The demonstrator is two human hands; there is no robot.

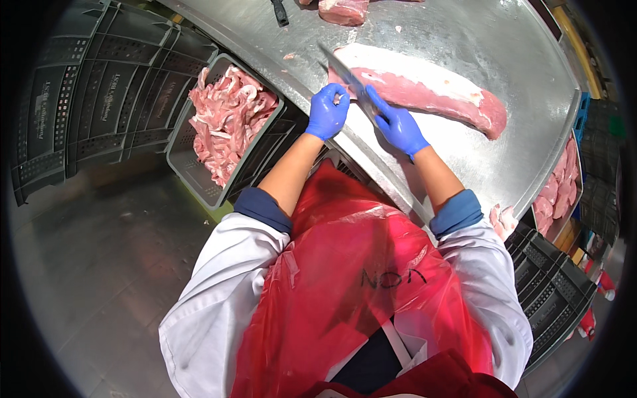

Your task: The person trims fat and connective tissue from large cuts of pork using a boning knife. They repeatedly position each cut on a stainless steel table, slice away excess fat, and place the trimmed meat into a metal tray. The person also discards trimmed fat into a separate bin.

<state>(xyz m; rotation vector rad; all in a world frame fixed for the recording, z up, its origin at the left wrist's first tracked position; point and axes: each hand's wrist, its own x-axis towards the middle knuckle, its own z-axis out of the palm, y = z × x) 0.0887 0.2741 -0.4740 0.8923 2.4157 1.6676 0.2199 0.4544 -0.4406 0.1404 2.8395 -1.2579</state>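
Observation:
A long pork loin, pink with a white fat layer along its far side, lies on the metal table. My right hand, in a blue glove, is closed around a knife with its index finger stretched along it. The blade points up and to the left, over the loin's left end. My left hand, also blue-gloved, is closed with thumb and forefinger curled together beside that end, at the table's near edge. Whatever its fingers may pinch is hidden.
Left of the table, a dark crate holds meat trimmings; stacked black crates stand beyond it. A dark handle and meat pieces lie on the far side. At right are a meat scrap, meat cuts and another crate.

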